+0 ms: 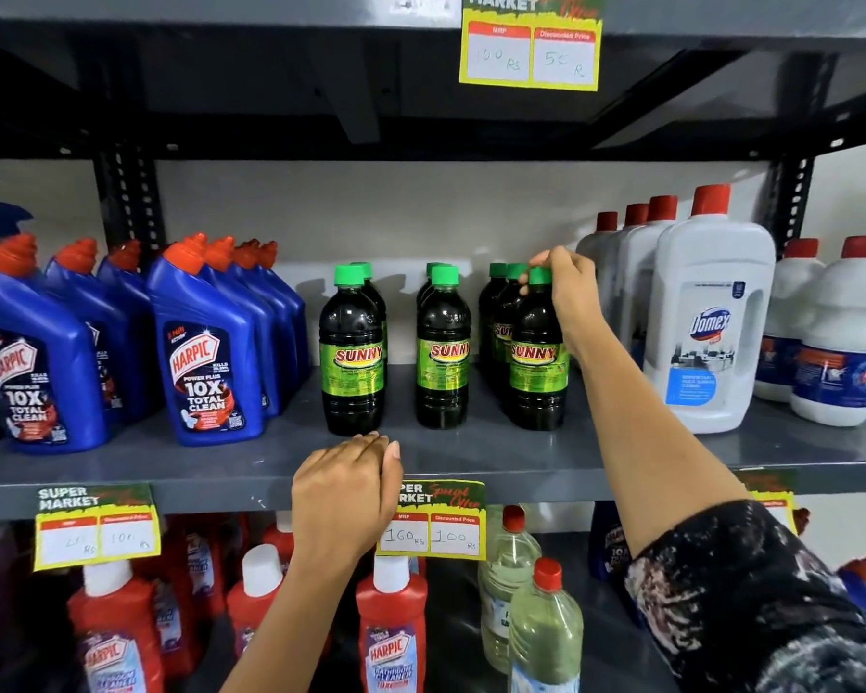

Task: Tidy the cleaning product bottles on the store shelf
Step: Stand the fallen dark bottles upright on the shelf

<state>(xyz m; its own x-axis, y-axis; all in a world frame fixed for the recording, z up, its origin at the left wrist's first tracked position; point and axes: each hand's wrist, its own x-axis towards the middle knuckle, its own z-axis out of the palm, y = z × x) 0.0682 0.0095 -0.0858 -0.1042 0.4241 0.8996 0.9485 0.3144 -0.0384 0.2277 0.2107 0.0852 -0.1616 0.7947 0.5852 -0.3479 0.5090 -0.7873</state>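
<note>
Dark Sunny bottles with green caps stand in three short rows on the grey middle shelf. My right hand grips the green cap of the front right Sunny bottle, which stands upright on the shelf. Two more front Sunny bottles stand to its left, one in the middle and one further left. My left hand rests with fingers together on the shelf's front edge, just below the left Sunny bottle, holding nothing.
Blue Harpic bottles fill the shelf's left part. White Domex bottles with red caps stand at the right. Below are red Harpic bottles and clear bottles. Yellow price tags hang on the shelf edges.
</note>
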